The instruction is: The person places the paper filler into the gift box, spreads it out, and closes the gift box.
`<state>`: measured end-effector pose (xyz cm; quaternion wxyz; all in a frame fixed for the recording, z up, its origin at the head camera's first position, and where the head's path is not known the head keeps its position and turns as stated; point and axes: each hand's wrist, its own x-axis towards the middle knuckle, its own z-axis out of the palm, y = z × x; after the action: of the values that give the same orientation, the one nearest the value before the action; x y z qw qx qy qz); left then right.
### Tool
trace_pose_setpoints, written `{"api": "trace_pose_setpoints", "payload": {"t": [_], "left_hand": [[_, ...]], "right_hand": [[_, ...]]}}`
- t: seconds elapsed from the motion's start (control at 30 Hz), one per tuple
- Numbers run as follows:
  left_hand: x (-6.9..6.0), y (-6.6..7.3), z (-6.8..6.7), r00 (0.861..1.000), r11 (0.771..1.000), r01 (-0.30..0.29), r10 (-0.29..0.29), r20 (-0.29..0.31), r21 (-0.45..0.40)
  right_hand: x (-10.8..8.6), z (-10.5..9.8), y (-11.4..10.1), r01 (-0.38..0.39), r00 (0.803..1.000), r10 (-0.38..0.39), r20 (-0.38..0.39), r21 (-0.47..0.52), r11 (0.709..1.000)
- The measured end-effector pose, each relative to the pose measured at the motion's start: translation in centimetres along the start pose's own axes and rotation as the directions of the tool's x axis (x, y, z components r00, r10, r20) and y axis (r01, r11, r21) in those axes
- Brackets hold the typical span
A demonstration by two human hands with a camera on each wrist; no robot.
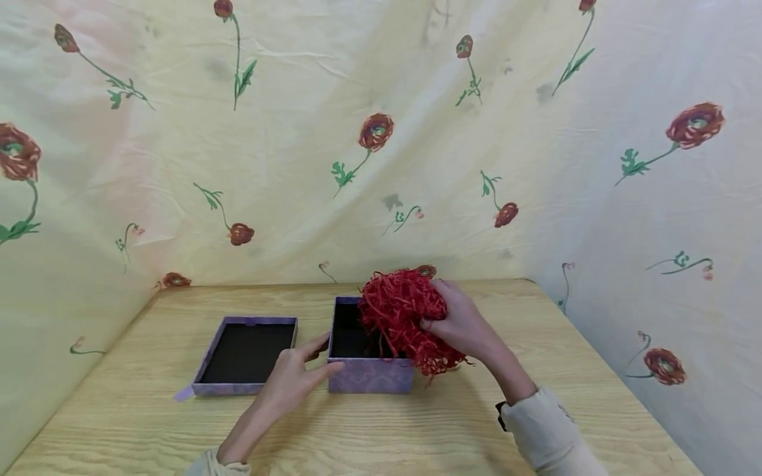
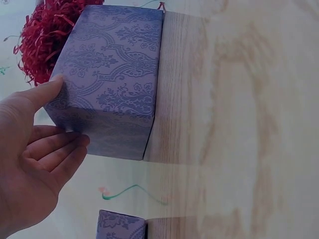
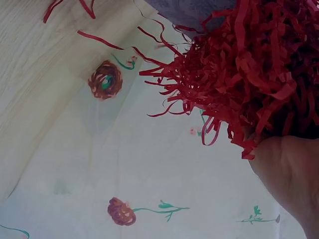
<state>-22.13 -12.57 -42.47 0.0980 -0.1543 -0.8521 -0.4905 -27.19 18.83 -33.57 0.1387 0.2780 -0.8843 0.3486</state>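
A purple patterned box [image 1: 370, 375] with a black inside stands on the table. My left hand [image 1: 294, 380] steadies its left side, thumb at the near corner; in the left wrist view the left hand [image 2: 35, 154] has its fingers nearly straight against the box [image 2: 107, 64]. Over the box's right part, my right hand [image 1: 464, 320] grips a big tangle of red shredded paper [image 1: 401, 307], which covers the right rim. The right wrist view shows the shreds [image 3: 249, 74] spilling past the right hand [image 3: 289, 174], whose fingers are hidden there.
A shallow purple lid [image 1: 238, 389] with a black inside lies left of the box on the wooden table [image 1: 333, 436], a ribbon [image 1: 184, 393] at its near left corner. Flowered cloth [image 1: 297, 132] hangs behind and at both sides. Loose red strips [image 3: 99, 40] show in the right wrist view.
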Motion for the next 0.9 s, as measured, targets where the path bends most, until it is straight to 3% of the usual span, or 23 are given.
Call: {"api": "trace_pose_setpoints", "payload": {"t": [0.33,0.9], "left_hand": [[0.0,0.1,0.0,1.000,1.000,-0.020,0.020,-0.012,0.004],[0.0,0.0,0.1,1.000,0.999,-0.024,0.024,-0.020,0.024]], "right_hand": [[0.9,1.2,-1.3,-0.018,0.999,0.020,0.034,-0.053,0.998],[2.3,3.3,-2.3,-0.024,0.996,0.027,0.085,-0.040,0.999]]}}
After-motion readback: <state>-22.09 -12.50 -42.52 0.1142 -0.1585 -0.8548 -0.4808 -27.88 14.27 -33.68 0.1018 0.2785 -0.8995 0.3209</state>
